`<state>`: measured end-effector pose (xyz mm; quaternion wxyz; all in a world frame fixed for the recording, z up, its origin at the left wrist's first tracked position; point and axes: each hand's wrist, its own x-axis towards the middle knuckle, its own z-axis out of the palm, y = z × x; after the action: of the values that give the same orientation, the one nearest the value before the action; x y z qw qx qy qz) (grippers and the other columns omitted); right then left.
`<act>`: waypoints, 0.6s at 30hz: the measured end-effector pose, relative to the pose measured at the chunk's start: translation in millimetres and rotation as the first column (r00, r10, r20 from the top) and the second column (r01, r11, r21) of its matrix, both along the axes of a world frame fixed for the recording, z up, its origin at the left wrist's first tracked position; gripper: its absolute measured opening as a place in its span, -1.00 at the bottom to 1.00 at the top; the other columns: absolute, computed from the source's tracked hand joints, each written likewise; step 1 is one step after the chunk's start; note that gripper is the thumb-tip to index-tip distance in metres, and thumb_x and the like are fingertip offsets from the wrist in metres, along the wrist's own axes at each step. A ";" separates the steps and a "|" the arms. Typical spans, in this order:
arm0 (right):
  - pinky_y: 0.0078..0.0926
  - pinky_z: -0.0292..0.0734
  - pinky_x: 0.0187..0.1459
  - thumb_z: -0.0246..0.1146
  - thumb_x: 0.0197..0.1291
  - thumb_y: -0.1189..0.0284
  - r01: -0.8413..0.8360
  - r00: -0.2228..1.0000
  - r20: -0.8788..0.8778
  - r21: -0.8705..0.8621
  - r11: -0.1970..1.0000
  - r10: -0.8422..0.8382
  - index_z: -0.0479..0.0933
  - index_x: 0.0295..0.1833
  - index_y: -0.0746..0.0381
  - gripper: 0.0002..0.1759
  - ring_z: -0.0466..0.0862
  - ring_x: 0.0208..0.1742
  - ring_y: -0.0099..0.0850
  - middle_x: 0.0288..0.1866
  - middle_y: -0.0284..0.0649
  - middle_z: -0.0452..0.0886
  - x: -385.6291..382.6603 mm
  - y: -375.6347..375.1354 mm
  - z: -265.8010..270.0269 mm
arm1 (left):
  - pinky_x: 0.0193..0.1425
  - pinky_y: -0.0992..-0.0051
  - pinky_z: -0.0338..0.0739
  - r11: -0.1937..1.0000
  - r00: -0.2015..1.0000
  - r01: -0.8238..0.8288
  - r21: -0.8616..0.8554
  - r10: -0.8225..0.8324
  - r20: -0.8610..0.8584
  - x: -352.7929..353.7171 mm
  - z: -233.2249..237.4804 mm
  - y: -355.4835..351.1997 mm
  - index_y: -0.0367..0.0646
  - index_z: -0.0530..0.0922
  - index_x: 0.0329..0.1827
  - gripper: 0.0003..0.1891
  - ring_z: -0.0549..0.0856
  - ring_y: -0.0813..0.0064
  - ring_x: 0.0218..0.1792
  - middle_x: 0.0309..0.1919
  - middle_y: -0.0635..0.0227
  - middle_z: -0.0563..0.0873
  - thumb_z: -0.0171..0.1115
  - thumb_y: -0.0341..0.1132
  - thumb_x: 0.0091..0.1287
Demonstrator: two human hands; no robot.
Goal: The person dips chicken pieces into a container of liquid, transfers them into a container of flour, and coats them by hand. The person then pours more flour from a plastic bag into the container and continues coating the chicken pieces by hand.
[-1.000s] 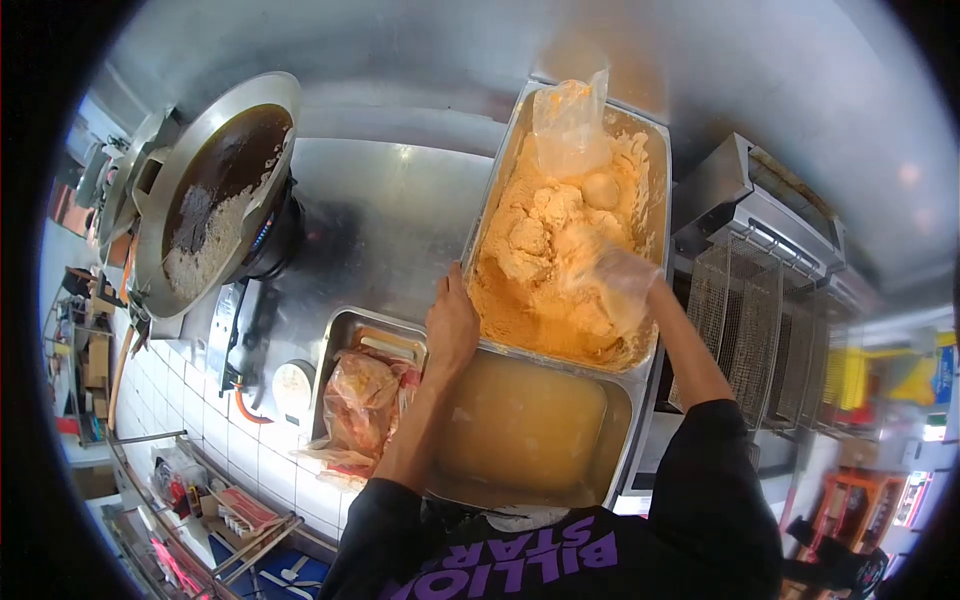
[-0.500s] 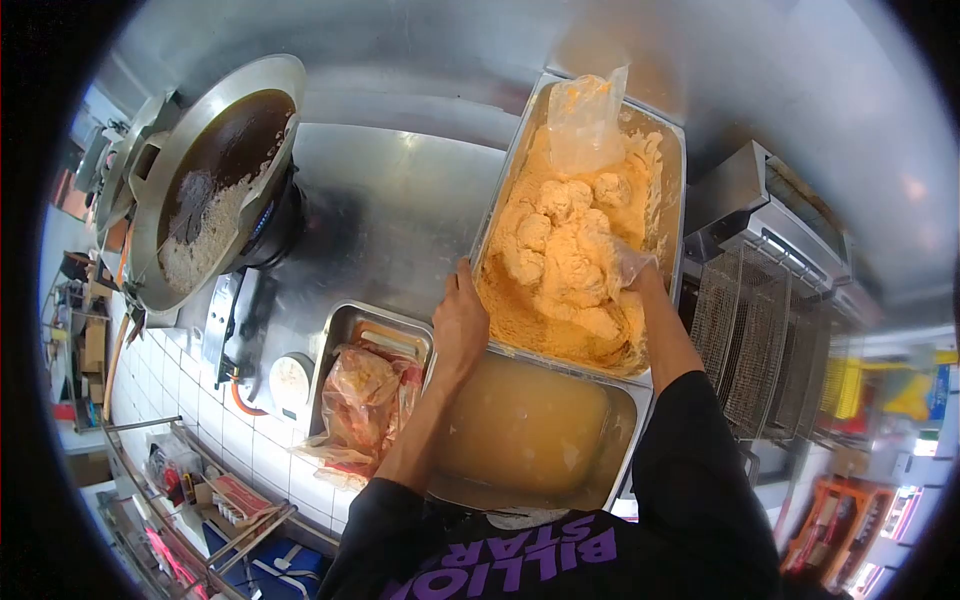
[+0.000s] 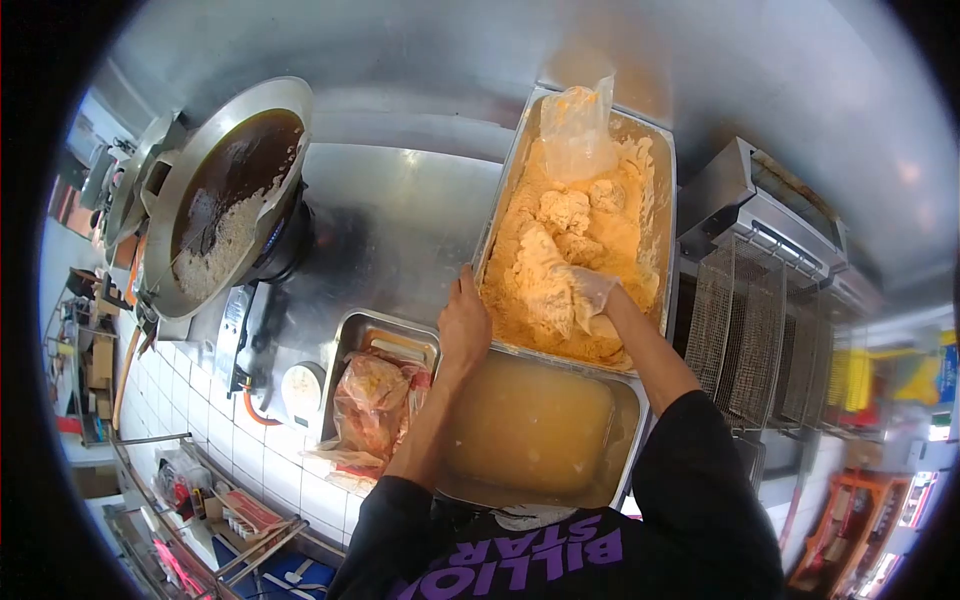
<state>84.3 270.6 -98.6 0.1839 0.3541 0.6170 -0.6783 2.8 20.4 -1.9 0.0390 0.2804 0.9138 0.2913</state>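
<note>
A long metal tray [image 3: 668, 200] holds orange flour with several coated pieces [image 3: 565, 212] in it. My right hand [image 3: 590, 296], in a clear glove dusted with flour, is in the flour at the tray's near right part, fingers around a coated piece; flour hides the fingertips. Bare, my left hand [image 3: 465, 322] rests on the tray's near left corner, its fingers along the rim. A clear plastic scoop [image 3: 578, 135] stands in the flour at the far end. Just below lies a tray of cloudy liquid [image 3: 530, 425].
At left, a large wok [image 3: 235, 195] of dark oil sits over a burner. A small metal tray [image 3: 345, 330] holds bagged raw meat [image 3: 372, 400], beside a round white scale [image 3: 302, 388]. Wire baskets [image 3: 738, 335] hang at right by a metal appliance [image 3: 775, 220].
My right hand has moved left over the flour, and the coated pieces near it have shifted. My left hand stays on the tray's corner. The camera view has shifted slightly.
</note>
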 end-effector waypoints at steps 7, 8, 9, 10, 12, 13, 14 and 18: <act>-0.43 0.32 0.22 0.13 0.19 0.21 -0.415 0.738 0.262 0.903 0.111 0.622 0.33 0.26 0.18 -0.46 0.40 0.23 -0.21 0.28 -0.15 0.37 37.7 39.1 70.7 | -0.21 0.07 0.55 1.000 1.000 0.014 0.017 -0.013 -0.023 0.7 0.2 -2.5 -0.29 0.26 0.22 -0.49 0.64 -0.11 -0.28 -0.06 -0.08 0.54 0.01 -0.56 0.14; -0.43 0.32 0.22 0.13 0.19 0.21 -0.415 0.737 0.263 0.903 0.109 0.622 0.33 0.26 0.18 -0.46 0.40 0.23 -0.21 0.28 -0.15 0.37 40.9 40.5 77.6 | -0.21 0.07 0.55 1.000 1.000 0.009 0.023 -0.009 -0.023 0.6 0.9 -2.1 -0.30 0.26 0.22 -0.50 0.64 -0.11 -0.28 -0.06 -0.08 0.53 0.01 -0.56 0.14; -0.39 0.35 0.20 0.12 0.18 0.27 -0.421 0.734 0.299 0.905 0.063 0.610 0.35 0.23 0.22 -0.49 0.42 0.21 -0.20 0.26 -0.11 0.38 44.6 41.2 83.7 | -0.21 0.07 0.55 1.000 1.000 0.005 0.028 -0.004 -0.023 0.6 1.2 -1.2 -0.30 0.27 0.21 -0.50 0.64 -0.11 -0.27 -0.05 -0.08 0.53 0.01 -0.57 0.13; -0.36 0.37 0.17 0.10 0.17 0.32 -0.429 0.730 0.333 0.903 0.020 0.597 0.37 0.19 0.26 -0.53 0.44 0.18 -0.20 0.24 -0.07 0.39 50.1 40.1 87.9 | -0.21 0.07 0.55 1.000 1.000 0.007 0.028 -0.006 -0.019 0.9 -0.2 -1.3 -0.30 0.27 0.21 -0.50 0.64 -0.11 -0.27 -0.05 -0.08 0.53 0.01 -0.57 0.13; -0.30 0.42 0.11 0.06 0.16 0.43 -0.443 0.723 0.399 0.894 -0.064 0.565 0.41 0.12 0.35 -0.59 0.48 0.13 -0.18 0.20 0.01 0.42 58.9 37.9 95.2 | -0.21 0.08 0.56 0.999 0.999 0.011 0.048 -0.009 -0.051 -0.6 -4.1 -0.8 -0.30 0.27 0.21 -0.50 0.64 -0.11 -0.28 -0.03 -0.09 0.53 0.01 -0.57 0.13; -0.27 0.44 0.08 0.05 0.15 0.49 -0.451 0.718 0.429 0.886 -0.104 0.548 0.43 0.09 0.39 -0.62 0.50 0.11 -0.17 0.18 0.05 0.43 62.3 35.2 100.5 | -0.21 0.08 0.56 0.999 0.999 0.013 0.045 -0.011 -0.048 0.1 -2.1 -0.9 -0.30 0.27 0.21 -0.50 0.64 -0.11 -0.28 -0.03 -0.09 0.53 0.01 -0.57 0.13; -0.27 0.44 0.08 0.05 0.15 0.49 -0.454 0.717 0.431 0.885 -0.102 0.548 0.43 0.09 0.39 -0.62 0.50 0.11 -0.17 0.18 0.05 0.43 56.8 22.6 111.9 | -0.21 0.08 0.55 0.999 0.999 0.009 0.038 -0.007 -0.040 1.1 2.2 -0.7 -0.30 0.27 0.21 -0.50 0.64 -0.11 -0.27 -0.02 -0.10 0.53 0.01 -0.57 0.13; -0.26 0.54 -0.18 0.16 0.03 0.42 -0.834 0.550 0.648 0.461 0.303 0.528 0.43 0.09 0.42 -0.52 0.63 -0.17 -0.10 0.07 0.18 0.46 48.9 -24.5 101.0 | -0.19 0.08 0.55 0.999 0.999 0.019 0.040 -0.018 -0.026 -0.3 -1.2 -1.7 -0.30 0.26 0.21 -0.50 0.63 -0.12 -0.26 -0.02 -0.09 0.53 0.01 -0.57 0.14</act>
<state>133.2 246.1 2.4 0.4151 0.2130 0.8737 -0.1373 2.5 18.7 -3.1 0.0244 0.2934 0.9055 0.3056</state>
